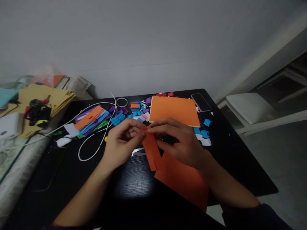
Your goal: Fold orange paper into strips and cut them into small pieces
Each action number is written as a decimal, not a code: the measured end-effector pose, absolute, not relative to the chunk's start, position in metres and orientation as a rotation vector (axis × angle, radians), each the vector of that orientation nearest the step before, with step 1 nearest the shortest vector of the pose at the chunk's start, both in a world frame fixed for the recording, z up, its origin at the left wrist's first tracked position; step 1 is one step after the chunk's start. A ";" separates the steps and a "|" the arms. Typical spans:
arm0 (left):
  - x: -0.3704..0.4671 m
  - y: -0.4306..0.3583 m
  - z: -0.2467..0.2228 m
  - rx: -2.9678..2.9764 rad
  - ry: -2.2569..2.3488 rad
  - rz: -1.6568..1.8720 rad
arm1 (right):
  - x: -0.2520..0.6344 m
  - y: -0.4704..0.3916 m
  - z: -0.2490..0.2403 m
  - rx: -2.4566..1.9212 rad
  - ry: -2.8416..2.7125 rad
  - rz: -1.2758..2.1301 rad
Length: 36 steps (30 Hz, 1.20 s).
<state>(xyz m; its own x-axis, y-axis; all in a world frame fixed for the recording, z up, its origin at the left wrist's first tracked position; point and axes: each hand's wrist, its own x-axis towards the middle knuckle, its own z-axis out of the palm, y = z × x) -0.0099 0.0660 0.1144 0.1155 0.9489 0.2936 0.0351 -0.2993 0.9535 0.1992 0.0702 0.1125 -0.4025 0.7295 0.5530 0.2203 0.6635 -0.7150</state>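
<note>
Between my two hands is a folded orange paper strip (151,151), held by its top end and hanging down toward me. My left hand (124,140) pinches the strip's upper left corner between thumb and fingers. From the other side, the fingers of my right hand (179,140) grip the same top edge. Below my right hand lies a larger orange paper sheet (184,180), partly covered by that forearm. A pair of scissors (138,152) rests on the table just behind the strip, mostly hidden by the hands and paper.
A stack of orange sheets (174,110) lies at the back, near a phone (201,102). Small blue paper pieces (118,118) and folded coloured strips (92,119) are scattered left. A white cable (82,158) loops across the black table (240,166). A white stool (247,103) stands right.
</note>
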 end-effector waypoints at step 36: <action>-0.018 0.069 0.118 1.317 0.848 1.069 | 0.198 0.065 0.114 -0.789 -1.868 0.804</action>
<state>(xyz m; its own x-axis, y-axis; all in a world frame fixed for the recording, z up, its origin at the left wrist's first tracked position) -0.0183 0.0692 0.1178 0.3172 0.9438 0.0931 -0.1240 -0.0561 0.9907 0.1976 0.0649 0.1142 -0.3671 0.7895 0.4919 0.1854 0.5803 -0.7930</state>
